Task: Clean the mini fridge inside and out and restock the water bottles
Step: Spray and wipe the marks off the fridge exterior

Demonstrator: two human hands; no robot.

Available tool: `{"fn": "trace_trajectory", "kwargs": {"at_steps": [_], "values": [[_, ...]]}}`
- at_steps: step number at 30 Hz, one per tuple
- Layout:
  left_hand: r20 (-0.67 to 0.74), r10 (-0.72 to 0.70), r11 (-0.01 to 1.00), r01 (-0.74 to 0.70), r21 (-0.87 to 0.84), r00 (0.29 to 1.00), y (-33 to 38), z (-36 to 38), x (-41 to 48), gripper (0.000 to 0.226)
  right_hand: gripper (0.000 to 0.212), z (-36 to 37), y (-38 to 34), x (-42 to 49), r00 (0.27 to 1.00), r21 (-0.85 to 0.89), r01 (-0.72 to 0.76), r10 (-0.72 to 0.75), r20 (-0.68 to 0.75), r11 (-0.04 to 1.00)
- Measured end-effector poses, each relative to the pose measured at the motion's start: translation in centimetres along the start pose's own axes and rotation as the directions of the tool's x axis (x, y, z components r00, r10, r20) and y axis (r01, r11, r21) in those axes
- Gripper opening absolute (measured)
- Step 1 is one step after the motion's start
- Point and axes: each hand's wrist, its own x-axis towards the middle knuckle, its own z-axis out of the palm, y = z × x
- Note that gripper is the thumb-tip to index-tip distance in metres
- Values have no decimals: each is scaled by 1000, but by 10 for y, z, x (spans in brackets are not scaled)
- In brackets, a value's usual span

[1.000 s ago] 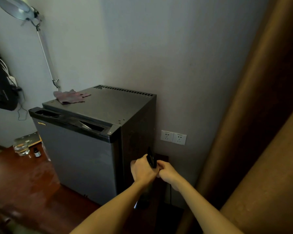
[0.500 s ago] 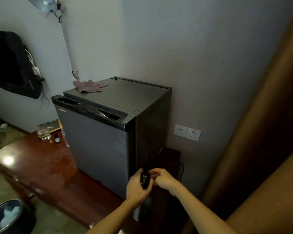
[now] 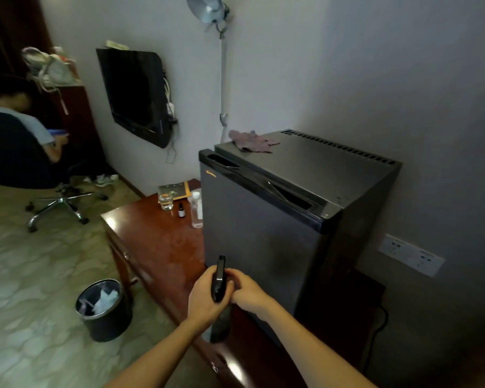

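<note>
Head-height view, looking down at two hands meeting in front of a closed mini fridge [image 3: 258, 242]. Bare left hand [image 3: 205, 298] wrapped round the neck of a dark spray bottle [image 3: 218, 278], fingers curled tight beneath the trigger head. Bare right hand [image 3: 249, 294] closed on the same head from the other side, fingertips pinching near the nozzle. Cannot tell whether turning it or only steadying it. Bottle upright, held just in front of the lower part of the fridge door, not touching it.

Fridge standing on a reddish wooden desk [image 3: 157, 242], door shut. Crumpled pinkish cloth [image 3: 251, 141] lying on the fridge top at its far left corner, well apart from both hands. One clear water bottle [image 3: 196, 210] upright on the desk just beside the fridge's left side, near a glass [image 3: 166, 201] and a small dark bottle [image 3: 181, 210]. Twin wall sockets [image 3: 410, 254] to the right of the fridge.

Likely risks from here:
- Squeezing the trigger with the nozzle shut or half turned, giving drips over fingers and desk instead of mist on the door.
- Aiming too far right, sending liquid toward the sockets.
- Wetting the door with the cloth out of reach, leaving runs down onto the wood.
- Brushing the water bottle over with an elbow while wiping the fridge's left side.
</note>
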Motion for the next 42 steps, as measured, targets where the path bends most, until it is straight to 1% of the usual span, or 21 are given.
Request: {"fn": "trace_trajectory", "kwargs": {"at_steps": [4, 8, 11, 13, 15, 17, 20, 24, 26, 31, 33, 35, 37, 39, 42], "values": [[-65, -14, 1000, 14, 2, 998, -41, -41, 52, 27, 70, 27, -40, 62, 999, 9, 50, -50, -5, 999], [-63, -28, 1000, 27, -15, 998, -101, -74, 120, 27, 66, 45, -82, 142, 996, -9, 80, -80, -32, 997], [-31, -30, 999, 30, -22, 999, -154, -92, 179, 30, 63, 58, -103, 217, 995, -18, 83, -84, -62, 996], [-9, -45, 999, 45, -11, 999, -189, -100, 219, 33, 60, 64, -120, 263, 996, -22, 48, -50, -71, 999], [25, -82, 997, 83, -4, 996, -219, -104, 256, 28, 55, 67, -140, 303, 995, -30, 15, -17, -95, 999], [60, -130, 991, 131, -16, 990, -244, -103, 291, 28, 51, 66, -159, 341, 993, -47, 22, -27, -117, 999], [114, -167, 985, 171, -24, 979, -274, -99, 337, 33, 57, 58, -176, 382, 990, -89, -10, -3, -142, 996], [205, -166, 984, 175, -26, 965, -297, -88, 369, 47, 57, 51, -170, 408, 984, -143, -121, 100, -146, 982], [240, -171, 984, 180, -15, 956, -308, -80, 380, 50, 59, 51, -165, 418, 980, -145, -166, 146, -138, 976], [281, -181, 982, 189, 0, 943, -311, -64, 397, 41, 52, 49, -167, 428, 958, -113, -244, 221, -182, 963], [318, -179, 983, 185, 11, 931, -307, -64, 394, 38, 49, 46, -169, 425, 953, -125, -280, 260, -153, 952], [367, -191, 981, 187, 47, 910, -303, -66, 388, 33, 47, 45, -175, 417, 950, -186, -308, 289, -121, 933], [394, -210, 978, 191, 87, 895, -296, -71, 382, 26, 48, 44, -186, 406, 953, -235, -303, 288, -98, 923], [367, -228, 973, 195, 126, 902, -282, -78, 378, 27, 47, 41, -203, 392, 962, -294, -271, 251, -103, 917], [293, -187, 968, 126, 215, 938, -247, -95, 382, 37, 42, 23, -237, 361, 971, -369, -203, 139, -193, 907]]}}
